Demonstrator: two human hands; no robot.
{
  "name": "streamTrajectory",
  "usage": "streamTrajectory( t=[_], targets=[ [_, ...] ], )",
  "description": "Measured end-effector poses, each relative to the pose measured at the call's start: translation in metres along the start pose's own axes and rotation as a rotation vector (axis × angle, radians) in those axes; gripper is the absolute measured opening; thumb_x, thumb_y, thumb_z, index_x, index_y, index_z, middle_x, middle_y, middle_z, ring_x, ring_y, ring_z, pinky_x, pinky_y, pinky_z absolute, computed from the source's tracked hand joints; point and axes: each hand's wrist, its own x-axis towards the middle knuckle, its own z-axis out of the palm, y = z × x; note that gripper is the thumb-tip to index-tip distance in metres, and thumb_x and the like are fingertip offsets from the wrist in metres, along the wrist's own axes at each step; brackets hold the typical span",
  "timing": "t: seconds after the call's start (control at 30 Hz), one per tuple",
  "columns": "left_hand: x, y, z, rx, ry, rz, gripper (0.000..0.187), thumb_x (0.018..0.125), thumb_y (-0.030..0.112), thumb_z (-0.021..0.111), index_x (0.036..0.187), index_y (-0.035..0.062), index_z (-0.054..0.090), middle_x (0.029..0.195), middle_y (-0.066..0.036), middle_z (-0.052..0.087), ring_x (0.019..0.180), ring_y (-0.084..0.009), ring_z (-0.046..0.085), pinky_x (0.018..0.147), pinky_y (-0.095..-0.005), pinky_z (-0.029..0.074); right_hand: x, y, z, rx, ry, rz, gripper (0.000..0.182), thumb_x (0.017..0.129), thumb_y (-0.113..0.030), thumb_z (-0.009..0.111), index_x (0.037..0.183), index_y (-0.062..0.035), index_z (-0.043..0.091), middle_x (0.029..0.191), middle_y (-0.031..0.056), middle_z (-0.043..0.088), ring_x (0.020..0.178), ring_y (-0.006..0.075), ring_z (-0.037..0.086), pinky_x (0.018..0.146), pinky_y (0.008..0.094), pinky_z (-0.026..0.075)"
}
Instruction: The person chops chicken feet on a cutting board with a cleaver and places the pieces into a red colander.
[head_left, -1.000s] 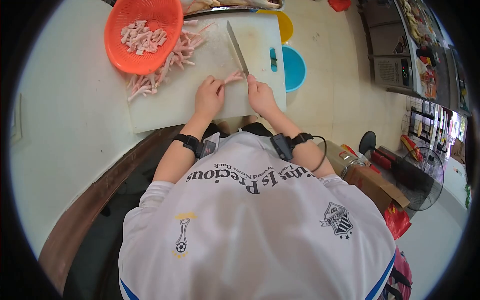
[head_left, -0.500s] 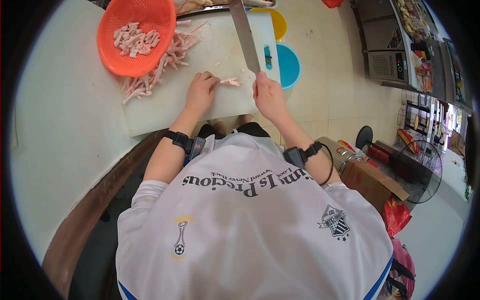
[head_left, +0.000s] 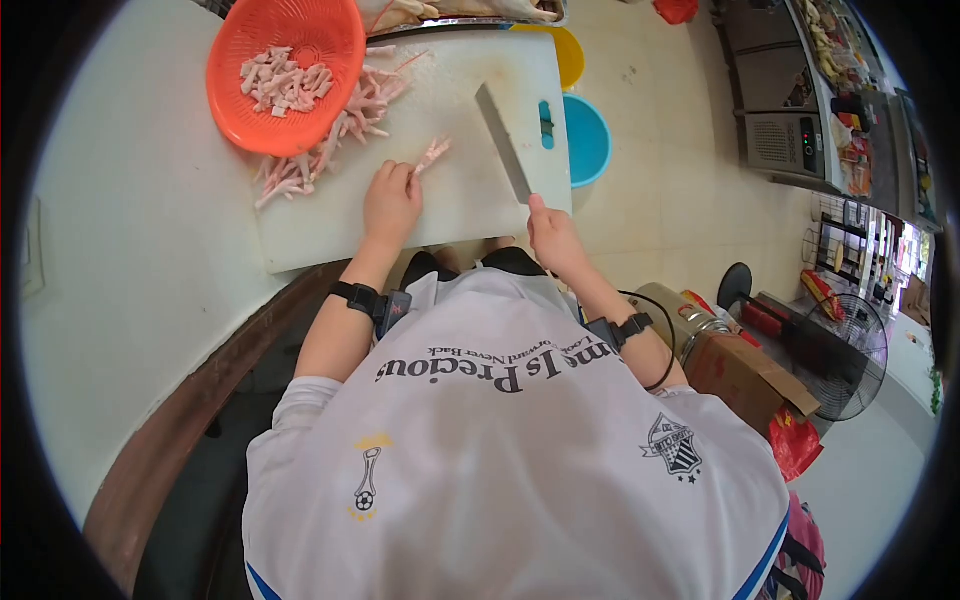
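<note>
My left hand [head_left: 393, 203] is closed on a pale chicken foot [head_left: 433, 154], whose toes point up and away from my fingers over the white cutting board [head_left: 460, 90]. My right hand [head_left: 556, 236] grips a cleaver [head_left: 505, 146] by its handle, which my fingers hide. Its long blade lies low over the right part of the board, apart from the foot. Left of my left hand, a pile of chicken feet [head_left: 372, 97] lies on the board. An orange colander [head_left: 228, 108] rests against that pile, with cut pieces [head_left: 285, 80] inside.
Past the board's right edge stand a blue bucket [head_left: 590, 140] and a yellow bucket [head_left: 570, 58]. A metal tray [head_left: 470, 20] with pale poultry borders the board's far side. To my right are a cardboard box [head_left: 740, 375] and a fan [head_left: 850, 355].
The cleaver has come down from a raised position, its blade now lower over the board. The chicken foot has swung from lying sideways to pointing away from me, still in my left hand.
</note>
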Motion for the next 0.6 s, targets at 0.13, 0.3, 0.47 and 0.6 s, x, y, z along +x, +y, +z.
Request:
streamTrajectory(
  t=[0.13, 0.3, 0.47, 0.6],
  targets=[
    [0.001, 0.029, 0.016, -0.073, -0.079, -0.081, 0.01, 0.086, 0.011, 0.069, 0.093, 0.0047, 0.064, 0.092, -0.012, 0.063, 0.077, -0.0332, 0.066, 0.069, -0.0432, 0.053, -0.002, -0.021, -0.003, 0.226, 0.014, -0.093, 0.066, 0.107, -0.056, 0.036, 0.064, -0.0079, 0.048, 0.054, -0.0001, 0.044, 0.038, 0.0116, 0.04, 0.038, 0.03, 0.033],
    [0.008, 0.036, 0.026, -0.191, -0.073, -0.16, 0.013, 0.087, 0.011, 0.073, 0.093, 0.0021, 0.067, 0.079, -0.012, 0.067, 0.068, -0.0252, 0.067, 0.064, -0.0341, 0.053, 0.02, -0.02, 0.02, 0.318, -0.031, -0.065, 0.063, 0.108, -0.055, 0.036, 0.069, -0.0078, 0.049, 0.054, -0.0007, 0.043, 0.038, 0.0109, 0.039, 0.037, 0.0289, 0.032],
    [0.005, 0.024, 0.032, -0.329, -0.087, -0.363, 0.015, 0.09, 0.014, 0.074, 0.089, -0.0005, 0.07, 0.067, -0.011, 0.069, 0.059, -0.0183, 0.066, 0.06, -0.0299, 0.051, 0.029, -0.055, 0.03, 0.422, -0.051, 0.019, 0.064, 0.108, -0.055, 0.036, 0.068, -0.0067, 0.05, 0.055, 0.0007, 0.046, 0.039, 0.012, 0.043, 0.038, 0.0295, 0.035],
    [0.005, 0.03, 0.024, -0.275, -0.043, -0.327, 0.014, 0.087, 0.013, 0.075, 0.085, -0.0007, 0.071, 0.073, -0.014, 0.069, 0.063, -0.0233, 0.068, 0.063, -0.0338, 0.053, 0.044, -0.062, 0.034, 0.32, 0.024, -0.164, 0.065, 0.108, -0.055, 0.036, 0.068, -0.0054, 0.052, 0.056, 0.0025, 0.049, 0.041, 0.0127, 0.046, 0.039, 0.0298, 0.037]
  ],
)
